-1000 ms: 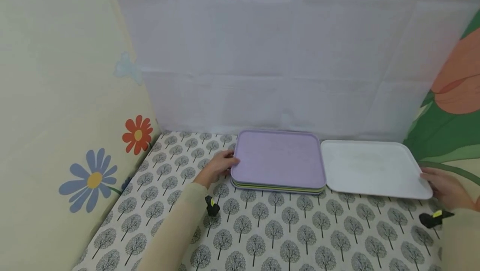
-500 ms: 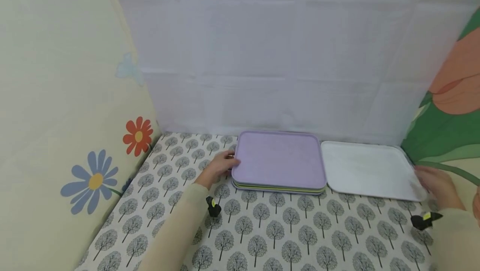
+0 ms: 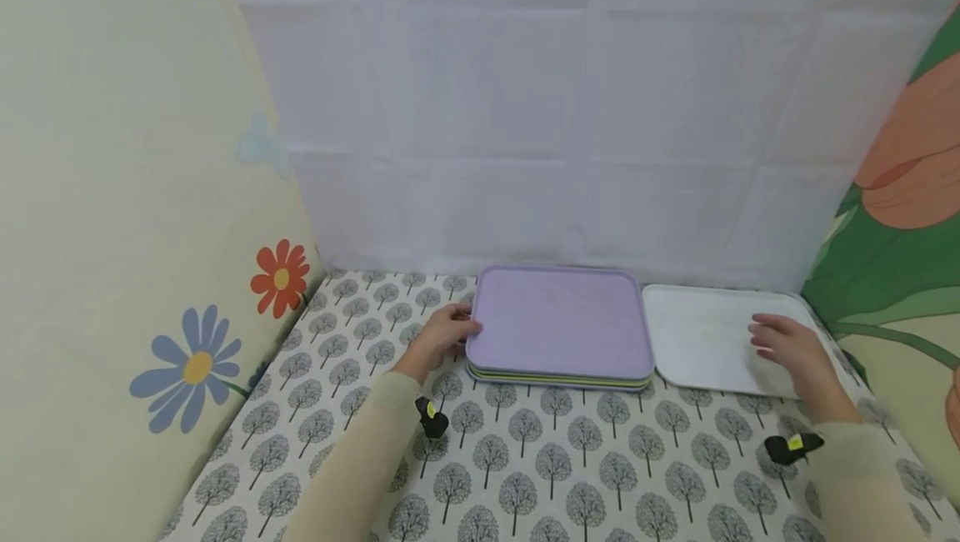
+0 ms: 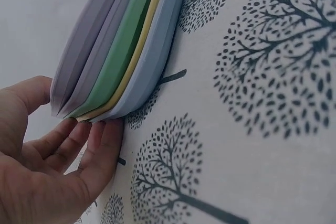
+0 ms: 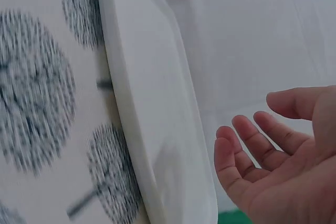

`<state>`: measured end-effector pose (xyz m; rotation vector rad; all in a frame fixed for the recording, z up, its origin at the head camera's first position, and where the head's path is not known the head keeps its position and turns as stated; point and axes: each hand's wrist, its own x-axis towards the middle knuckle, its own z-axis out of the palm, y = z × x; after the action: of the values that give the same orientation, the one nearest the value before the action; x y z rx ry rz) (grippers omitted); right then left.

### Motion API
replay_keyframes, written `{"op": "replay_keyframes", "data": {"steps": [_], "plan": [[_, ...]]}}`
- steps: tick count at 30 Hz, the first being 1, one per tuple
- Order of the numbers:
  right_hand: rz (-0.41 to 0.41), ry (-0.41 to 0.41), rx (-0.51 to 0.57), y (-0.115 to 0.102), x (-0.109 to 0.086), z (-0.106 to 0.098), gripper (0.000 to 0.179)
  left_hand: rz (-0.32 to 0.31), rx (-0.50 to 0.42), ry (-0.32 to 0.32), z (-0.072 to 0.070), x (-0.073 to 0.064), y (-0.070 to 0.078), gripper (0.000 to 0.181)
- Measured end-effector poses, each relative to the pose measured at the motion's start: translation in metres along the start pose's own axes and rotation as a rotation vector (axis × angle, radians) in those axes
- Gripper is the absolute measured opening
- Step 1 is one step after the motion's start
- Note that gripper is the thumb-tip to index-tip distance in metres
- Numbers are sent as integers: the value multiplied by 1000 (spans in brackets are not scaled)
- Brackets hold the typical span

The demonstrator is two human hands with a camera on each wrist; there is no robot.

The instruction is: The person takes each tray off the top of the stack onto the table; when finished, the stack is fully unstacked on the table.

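A stack of several rectangular trays [image 3: 558, 321] lies near the back of the table, lilac on top. In the left wrist view, green [image 4: 116, 69], yellow and pale blue rims show lower in the stack. My left hand [image 3: 442, 333] grips the stack's left edge, thumb at the top rim and fingertips against the lower rims. To the right of the stack, a white tray [image 3: 697, 338] lies on the table. Above its right part hovers my right hand [image 3: 795, 352], apart from it, with loosely bent fingers [image 5: 257, 140] holding nothing.
A cloth [image 3: 555, 463] printed with trees covers the table. Behind the trays hangs a white sheet [image 3: 540, 108]. A flowered wall panel [image 3: 135, 192] stands at the left and another with a large tulip [image 3: 900, 150] at the right.
My right hand has let go of the white tray's right edge and moved left over it. The white tray's right side has come down. My left hand stays at the stack.
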<state>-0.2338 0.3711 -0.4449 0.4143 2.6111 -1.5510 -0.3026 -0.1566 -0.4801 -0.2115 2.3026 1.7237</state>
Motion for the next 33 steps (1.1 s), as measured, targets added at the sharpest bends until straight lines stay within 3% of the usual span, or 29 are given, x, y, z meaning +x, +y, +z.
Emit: {"op": "replay_keyframes", "data": {"steps": [6, 11, 33], "plan": [[37, 12, 16, -13, 1, 33, 58, -10, -7, 12, 0, 0, 2, 57], [-8, -41, 37, -21, -9, 53, 58, -6, -16, 22, 0, 1, 2, 56], [-41, -81, 51, -42, -9, 112, 54, -7, 9, 49, 0, 0, 3, 55]]}}
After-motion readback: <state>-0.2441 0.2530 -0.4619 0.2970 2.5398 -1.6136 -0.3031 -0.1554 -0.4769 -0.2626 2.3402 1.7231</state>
